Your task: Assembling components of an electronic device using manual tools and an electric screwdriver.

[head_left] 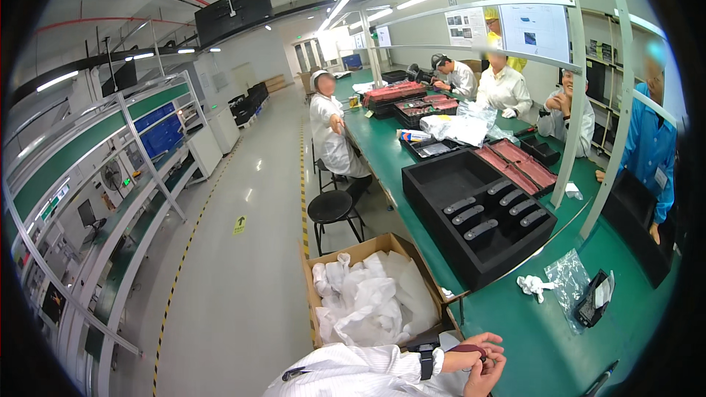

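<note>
My left hand (472, 344) reaches in from the lower edge, in a white striped sleeve with a black band (426, 362) at the wrist. A dark red strap-like piece (474, 350) lies across this hand; its exact kind is unclear. The left fingers point right, partly stretched out. Close below, my right hand (485, 378) bends its fingers against the end of the dark red piece, seemingly pinching it. Both hands are beside the green table's near edge. Just beyond them stands a cardboard box (314, 323) full of white foam and plastic wrapping (368, 294).
A black foam case (441, 184) with several grey-black handled pieces sits on the green table (507, 338). Nearer lie crumpled white material (535, 287), a clear bag (568, 279) and a small black device (594, 300). A black stool (331, 207) stands beside the table. Several people sit or stand around it.
</note>
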A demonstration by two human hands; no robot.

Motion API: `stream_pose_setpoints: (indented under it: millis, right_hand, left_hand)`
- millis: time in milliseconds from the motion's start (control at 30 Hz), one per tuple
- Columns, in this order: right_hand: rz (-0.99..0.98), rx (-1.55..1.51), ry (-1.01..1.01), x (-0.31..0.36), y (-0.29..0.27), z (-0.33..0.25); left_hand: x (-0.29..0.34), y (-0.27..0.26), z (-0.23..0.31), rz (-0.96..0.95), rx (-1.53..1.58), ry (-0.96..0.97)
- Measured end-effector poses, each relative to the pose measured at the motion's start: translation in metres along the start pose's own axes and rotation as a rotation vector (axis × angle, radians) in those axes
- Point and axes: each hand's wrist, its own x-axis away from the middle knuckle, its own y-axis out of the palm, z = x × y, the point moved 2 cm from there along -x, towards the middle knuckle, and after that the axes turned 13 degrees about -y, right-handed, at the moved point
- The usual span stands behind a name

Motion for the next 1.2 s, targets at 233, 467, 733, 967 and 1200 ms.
stream_pose_setpoints:
  millis: [233, 467, 733, 967, 1200]
  right_hand:
    - [0.000, -0.075, 0.109, 0.002, -0.001, 0.012]
    - [-0.069, -0.021, 0.049, -0.003, 0.004, 0.007]
    - [-0.102, -0.076, 0.041, -0.001, 0.004, -0.006]
    - [-0.120, -0.124, 0.022, 0.001, 0.006, -0.004]
    - [-0.145, -0.047, 0.017, -0.003, 0.012, -0.006]
  left_hand:
    - [0.011, -0.003, 0.003, 0.091, -0.100, 0.093]
    - [0.047, 0.005, 0.028, 0.036, -0.111, 0.064]
    - [0.058, 0.016, 0.032, -0.026, -0.041, -0.005]
    - [0.074, 0.013, 0.036, -0.152, -0.192, 0.024]
    - [0.073, 0.016, 0.030, -0.171, -0.146, 0.081]
